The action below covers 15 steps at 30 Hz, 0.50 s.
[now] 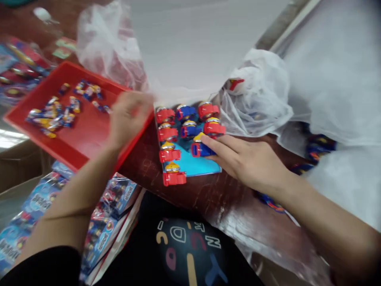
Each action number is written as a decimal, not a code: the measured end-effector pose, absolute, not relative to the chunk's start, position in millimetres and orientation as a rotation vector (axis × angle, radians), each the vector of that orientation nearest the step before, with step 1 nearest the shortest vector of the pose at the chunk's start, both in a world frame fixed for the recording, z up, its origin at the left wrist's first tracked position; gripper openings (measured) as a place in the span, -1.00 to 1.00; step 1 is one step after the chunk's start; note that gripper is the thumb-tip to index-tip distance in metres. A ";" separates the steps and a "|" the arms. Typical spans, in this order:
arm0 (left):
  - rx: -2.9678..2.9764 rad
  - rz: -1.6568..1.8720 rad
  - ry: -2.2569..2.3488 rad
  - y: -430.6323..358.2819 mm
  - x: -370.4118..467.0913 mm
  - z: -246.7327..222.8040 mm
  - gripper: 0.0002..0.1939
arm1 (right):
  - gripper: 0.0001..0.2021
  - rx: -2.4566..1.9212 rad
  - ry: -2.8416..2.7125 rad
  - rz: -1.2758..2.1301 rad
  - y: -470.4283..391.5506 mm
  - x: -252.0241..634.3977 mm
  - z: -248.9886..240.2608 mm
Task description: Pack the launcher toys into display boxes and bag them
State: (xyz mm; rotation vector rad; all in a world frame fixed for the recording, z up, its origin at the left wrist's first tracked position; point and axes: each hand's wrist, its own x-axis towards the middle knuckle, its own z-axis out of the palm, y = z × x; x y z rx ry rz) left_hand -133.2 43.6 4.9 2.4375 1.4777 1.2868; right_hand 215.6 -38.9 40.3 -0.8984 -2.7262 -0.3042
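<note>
A light-blue card (pixel 196 162) lies in front of me with rows of small plastic toys on it, red and blue with silver-and-yellow tops. My right hand (pixel 247 159) grips a blue toy (pixel 202 149) between thumb and fingers, low over the card's right-hand part. Red toys (pixel 174 178) run down the card's left edge. Over the right rim of a red tray (pixel 89 143) is my left hand (pixel 127 115), its fingers smeared by motion. Whatever it may hold cannot be made out. Small blue-and-yellow figures (pixel 56 115) lie scattered in the tray.
Clear plastic bags stand behind the tray (pixel 108 39) and right of the card (pixel 258 95), the latter holding toys. Packaged toy sets (pixel 38 202) are stacked at lower left, with more packs (pixel 20 71) at upper left. The dark red tabletop (pixel 190 194) shows below the card.
</note>
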 end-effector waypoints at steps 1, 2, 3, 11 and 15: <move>2.377 1.267 1.771 53.0 -159.8 0.7 -0.65 | -0.59 -0.899 -2.750 -0.290 -39.6 218.2 41.4; 2.380 1.036 1.985 63.3 -187.4 -6.6 -0.60 | -0.59 -0.882 -2.789 -0.270 -40.8 220.5 43.5; 2.406 0.760 2.057 73.1 -214.5 -16.2 -0.57 | -0.59 -0.858 -2.835 -0.249 -42.2 221.8 46.4; 2.445 0.125 2.109 89.8 -303.0 -61.0 -0.53 | -0.60 -0.875 -2.837 -0.258 -35.1 202.1 49.3; 2.413 0.230 2.157 77.8 -273.6 -48.0 -0.48 | -0.57 -0.857 -2.886 -0.194 -39.1 211.4 44.7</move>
